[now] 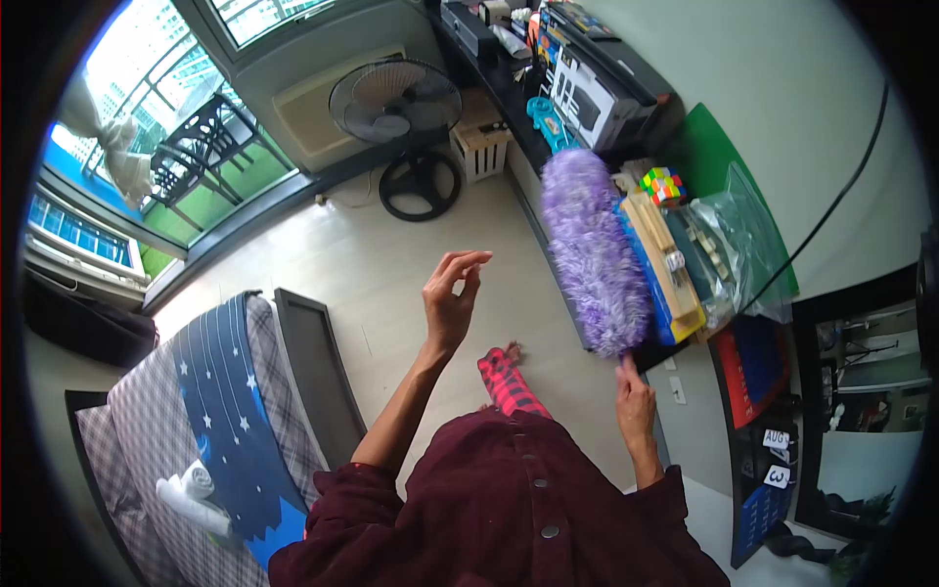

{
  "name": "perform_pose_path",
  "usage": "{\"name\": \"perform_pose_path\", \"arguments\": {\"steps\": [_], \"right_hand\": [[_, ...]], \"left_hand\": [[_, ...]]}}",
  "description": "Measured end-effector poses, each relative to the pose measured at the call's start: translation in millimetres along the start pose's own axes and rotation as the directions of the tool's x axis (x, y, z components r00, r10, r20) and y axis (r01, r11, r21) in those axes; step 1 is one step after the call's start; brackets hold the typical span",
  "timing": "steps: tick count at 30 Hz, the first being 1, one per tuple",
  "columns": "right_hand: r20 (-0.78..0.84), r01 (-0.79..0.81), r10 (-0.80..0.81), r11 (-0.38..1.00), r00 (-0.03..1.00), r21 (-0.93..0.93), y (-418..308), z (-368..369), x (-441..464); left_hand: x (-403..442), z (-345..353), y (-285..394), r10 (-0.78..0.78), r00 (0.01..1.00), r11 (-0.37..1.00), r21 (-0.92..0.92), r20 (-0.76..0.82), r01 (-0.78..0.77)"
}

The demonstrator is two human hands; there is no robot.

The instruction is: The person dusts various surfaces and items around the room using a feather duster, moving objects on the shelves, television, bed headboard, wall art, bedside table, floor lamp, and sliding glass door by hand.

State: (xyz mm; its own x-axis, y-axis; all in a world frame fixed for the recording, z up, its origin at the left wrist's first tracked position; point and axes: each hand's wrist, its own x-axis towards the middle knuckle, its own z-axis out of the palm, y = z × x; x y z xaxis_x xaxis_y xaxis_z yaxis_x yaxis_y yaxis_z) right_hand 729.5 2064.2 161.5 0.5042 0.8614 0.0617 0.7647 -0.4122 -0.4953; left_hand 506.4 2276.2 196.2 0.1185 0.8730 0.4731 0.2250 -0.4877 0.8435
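Head view: right hand (637,406) grips the fluffy duster (597,259), likely light, soft and best held by its handle (626,359), along the tabletop (507,96) edge; left hand (450,305) empty.

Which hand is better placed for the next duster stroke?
Right, I'd say: the right hand holds the purple duster at the shelf; the left hand is empty, out over the floor.

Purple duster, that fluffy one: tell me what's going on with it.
The person's right hand grips the purple duster by its handle end. Its fluffy head is at the front edge of the dark shelf, near the puzzle cube. The left hand is empty, raised above the floor with fingers curled.
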Motion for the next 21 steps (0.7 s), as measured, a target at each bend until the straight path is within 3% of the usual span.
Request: {"name": "perform_pose_path", "arguments": {"steps": [1,3,7,9,10,11,13,15,18,19,20,21], "right_hand": [[-0.011,-0.001,0.001,1.0,1.0,0.006,-7,-5,5],[0.179,0.138,-0.125,0.988,0.976,-0.063,-22,-16,9],[-0.01,0.078,-0.078,0.997,0.997,0.022,-14,-11,20],[0.172,-0.178,0.153,0.974,0.973,0.14,-19,3,22],[0.118,-0.052,0.03,0.98,0.993,0.192,-22,9,22],[0.107,-0.071,0.051,0.98,0.993,0.188,-27,7,22],[0.159,0.114,-0.134,0.985,0.978,0.128,-38,-5,22],[0.075,0.103,-0.118,0.979,0.99,0.178,-52,-15,24],[-0.115,0.098,-0.074,0.971,0.991,0.218,-66,-37,35],[-0.148,0.051,-0.023,0.981,0.989,0.187,-77,-49,48],[-0.279,0.029,0.003,0.993,0.96,0.111,-95,-60,68],[-0.319,-0.069,0.062,0.998,0.946,-0.012,-112,-74,89]], "left_hand": [[14,7,-4,0.012,1.0,1.0,-0.001,0.003,-0.012],[45,19,-10,0.02,0.99,0.999,-0.034,0.14,-0.015],[93,29,-30,0.097,0.98,0.995,0.013,0.174,-0.1],[113,32,-47,0.048,0.982,0.999,-0.021,0.181,-0.045],[123,37,-52,-0.007,0.99,0.998,-0.056,0.143,0.016],[137,40,-55,-0.058,0.993,0.993,-0.094,0.105,0.068],[171,44,-65,0.026,0.996,0.996,-0.087,0.084,-0.019],[213,53,-72,0.089,0.995,0.994,-0.072,0.039,-0.086],[283,80,-72,0.311,0.933,0.938,-0.216,0.181,-0.271],[308,92,-76,0.529,0.829,0.834,-0.293,0.18,-0.468],[334,116,-96,0.629,0.725,0.777,-0.262,0.281,-0.573],[366,132,-84,0.579,0.616,0.71,0.041,0.535,-0.703]]}}
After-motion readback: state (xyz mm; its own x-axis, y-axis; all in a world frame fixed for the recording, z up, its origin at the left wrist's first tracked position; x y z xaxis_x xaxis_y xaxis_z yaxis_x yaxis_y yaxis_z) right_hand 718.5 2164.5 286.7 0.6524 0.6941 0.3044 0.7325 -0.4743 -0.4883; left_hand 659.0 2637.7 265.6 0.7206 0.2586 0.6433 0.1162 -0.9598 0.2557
